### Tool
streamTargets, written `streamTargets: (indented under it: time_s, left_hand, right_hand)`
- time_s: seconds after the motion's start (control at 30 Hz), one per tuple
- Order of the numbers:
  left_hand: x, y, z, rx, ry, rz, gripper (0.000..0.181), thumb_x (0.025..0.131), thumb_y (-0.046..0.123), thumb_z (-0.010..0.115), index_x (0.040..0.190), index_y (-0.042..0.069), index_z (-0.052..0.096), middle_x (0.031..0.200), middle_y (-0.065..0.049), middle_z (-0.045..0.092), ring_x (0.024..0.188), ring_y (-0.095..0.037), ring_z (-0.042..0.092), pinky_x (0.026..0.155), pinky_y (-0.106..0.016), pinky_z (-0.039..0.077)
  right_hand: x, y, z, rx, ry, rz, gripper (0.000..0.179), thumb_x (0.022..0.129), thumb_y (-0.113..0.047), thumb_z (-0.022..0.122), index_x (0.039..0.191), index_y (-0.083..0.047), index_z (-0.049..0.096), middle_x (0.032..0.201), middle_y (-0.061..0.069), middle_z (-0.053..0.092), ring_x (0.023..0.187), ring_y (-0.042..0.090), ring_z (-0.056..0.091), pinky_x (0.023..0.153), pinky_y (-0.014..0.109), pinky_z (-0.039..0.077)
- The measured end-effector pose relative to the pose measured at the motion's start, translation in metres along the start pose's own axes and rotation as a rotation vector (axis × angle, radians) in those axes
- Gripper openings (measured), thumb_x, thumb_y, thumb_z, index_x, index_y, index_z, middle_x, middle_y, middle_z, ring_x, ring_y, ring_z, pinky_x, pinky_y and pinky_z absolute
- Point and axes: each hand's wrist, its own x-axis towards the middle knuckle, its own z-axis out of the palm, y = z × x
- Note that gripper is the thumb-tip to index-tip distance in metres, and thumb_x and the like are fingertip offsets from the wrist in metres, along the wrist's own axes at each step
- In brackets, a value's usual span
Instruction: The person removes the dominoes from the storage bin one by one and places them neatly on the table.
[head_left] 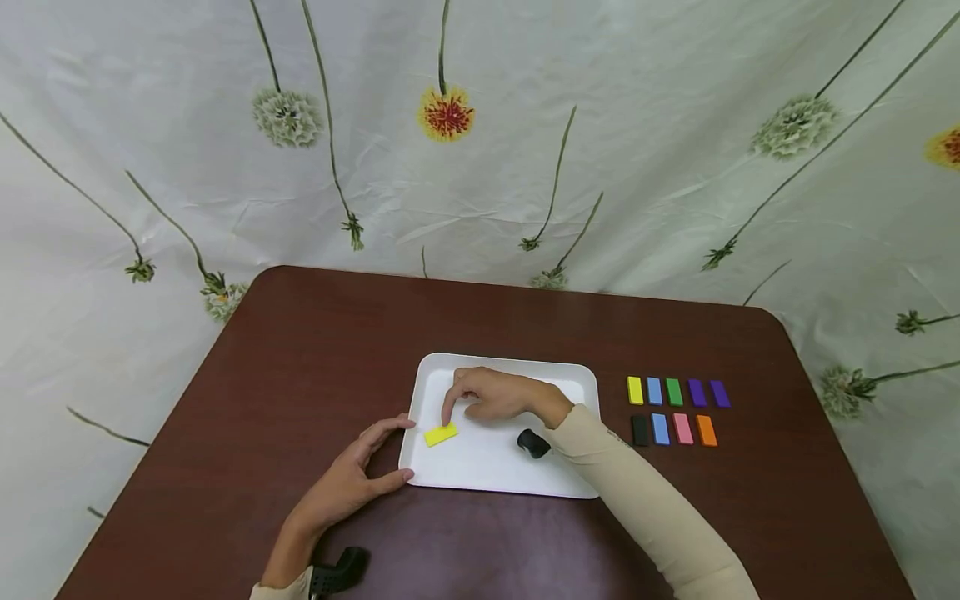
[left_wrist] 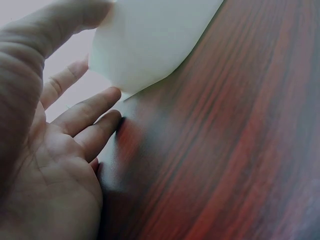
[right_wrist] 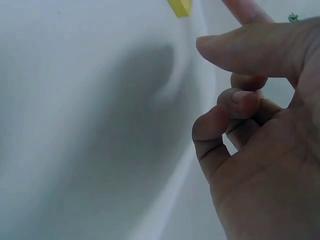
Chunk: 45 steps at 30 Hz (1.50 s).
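A flat yellow rectangular block lies on the left part of a white tray. My right hand is above the tray, its index finger reaching down to the block's upper edge and seeming to touch it. The other fingers of that hand are curled with nothing in them, as the right wrist view shows. At the tray's left side my left hand is spread, with thumb and fingertips touching the rim. In the left wrist view, those fingers are fairly straight along the tray's corner.
Right of the tray, small colored blocks stand in two rows, among them a green block, a pink block and an orange block. A brown table carries everything. A flower-patterned cloth hangs behind. Black wrist devices show near both wrists.
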Motion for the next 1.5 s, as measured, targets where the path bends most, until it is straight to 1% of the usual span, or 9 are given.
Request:
streamTargets:
  time_s: [0.13,0.3,0.53,0.73,0.93,1.07,1.17,1.37,1.5]
  left_hand:
    - [-0.001,-0.001,0.001,-0.011,0.005,0.015,0.063,0.087,0.023,0.08,0.142,0.018,0.049,0.153,-0.005,0.043,0.139,0.008,0.032,0.107,-0.006,0.024]
    - [0.0,-0.002,0.002,0.006,0.013,0.018,0.062,0.087,0.023,0.08,0.141,0.021,0.049,0.152,-0.004,0.043,0.14,0.008,0.032,0.107,-0.005,0.024]
    - [0.001,-0.001,0.001,0.017,0.013,0.037,0.063,0.087,0.022,0.08,0.143,0.022,0.049,0.153,-0.004,0.043,0.141,0.006,0.031,0.108,-0.006,0.024]
    - [0.003,0.001,0.002,0.005,0.007,0.034,0.063,0.087,0.021,0.08,0.142,0.021,0.049,0.153,-0.005,0.042,0.142,0.007,0.029,0.108,-0.005,0.023]
    - [0.002,0.0,0.005,-0.008,-0.004,0.011,0.064,0.088,0.02,0.079,0.144,0.021,0.047,0.156,-0.009,0.039,0.141,0.01,0.028,0.107,-0.004,0.021]
    - [0.001,0.001,0.004,-0.017,0.005,0.017,0.065,0.088,0.019,0.079,0.144,0.016,0.047,0.154,-0.01,0.04,0.141,0.008,0.03,0.107,-0.005,0.023]
    - [0.001,0.0,0.004,-0.023,0.003,0.019,0.065,0.088,0.019,0.079,0.144,0.015,0.047,0.154,-0.01,0.041,0.14,0.008,0.031,0.107,-0.005,0.024]
    - [0.001,0.001,0.004,-0.022,-0.002,0.013,0.065,0.088,0.019,0.079,0.144,0.017,0.047,0.155,-0.01,0.04,0.14,0.008,0.031,0.107,-0.005,0.025]
    - [0.002,0.002,0.002,-0.015,-0.003,0.009,0.065,0.087,0.02,0.079,0.144,0.018,0.047,0.156,-0.01,0.039,0.14,0.01,0.03,0.107,-0.005,0.024]
  right_hand:
    - [0.01,-0.002,0.008,0.006,-0.02,-0.027,0.051,0.08,0.016,0.047,0.105,-0.015,0.078,0.095,0.012,0.057,0.083,0.014,0.045,0.076,0.018,0.033]
    - [0.015,-0.004,0.015,-0.032,-0.053,-0.046,0.061,0.076,0.02,0.041,0.11,-0.017,0.077,0.095,0.011,0.056,0.081,0.012,0.042,0.073,0.016,0.031]
    - [0.016,-0.007,0.017,-0.072,-0.083,-0.068,0.066,0.079,0.021,0.041,0.119,-0.019,0.075,0.096,0.009,0.056,0.085,0.014,0.044,0.075,0.015,0.031]
    - [0.016,-0.01,0.016,-0.111,-0.11,-0.002,0.061,0.08,0.017,0.049,0.119,-0.023,0.074,0.096,0.006,0.054,0.084,0.009,0.041,0.074,0.015,0.031]
    - [0.01,-0.013,0.017,-0.169,-0.147,0.095,0.054,0.082,0.009,0.064,0.12,-0.028,0.069,0.094,-0.002,0.052,0.089,0.01,0.045,0.078,0.018,0.036]
    - [0.004,-0.019,0.016,-0.237,-0.142,0.13,0.049,0.083,0.002,0.07,0.124,-0.025,0.066,0.108,-0.005,0.059,0.102,0.01,0.051,0.091,0.019,0.041]
    - [-0.003,-0.02,0.014,-0.258,-0.121,0.151,0.045,0.084,-0.001,0.071,0.125,-0.019,0.065,0.12,-0.005,0.062,0.109,0.01,0.052,0.1,0.02,0.04]
    - [-0.02,-0.012,0.005,-0.265,-0.061,0.154,0.034,0.085,-0.004,0.07,0.118,-0.013,0.069,0.102,0.0,0.061,0.092,0.012,0.049,0.088,0.022,0.042]
    - [-0.03,-0.009,0.0,-0.226,-0.069,0.174,0.041,0.084,-0.002,0.071,0.123,-0.015,0.067,0.1,0.0,0.058,0.094,0.012,0.048,0.089,0.024,0.041]
